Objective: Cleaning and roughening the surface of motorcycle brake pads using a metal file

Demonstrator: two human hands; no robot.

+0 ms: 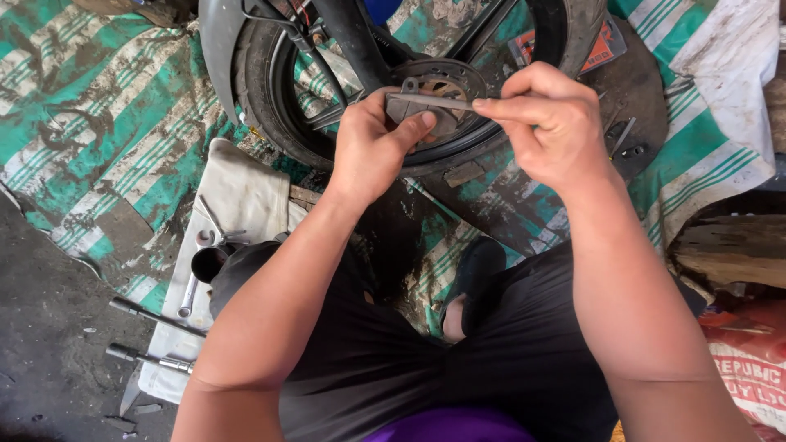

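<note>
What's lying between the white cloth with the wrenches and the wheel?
In the head view, only the green-and-white striped tarp shows between the white cloth and the wheel; no tool lies there.

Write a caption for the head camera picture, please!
Two hands, left and right, work a thin metal tool at a motorbike wheel.

A matt, grimy metal pad (pixel 426 110) and a thin dull metal file (pixel 430 101) meet at 12 o'clock before the matt rubber tyre (pixel 254 90) — at 8 o'clock bright steel wrenches (pixel 192 286) lie on off-white cloth (pixel 237 196) — at 3 o'clock, rough wood (pixel 729 250).
</note>
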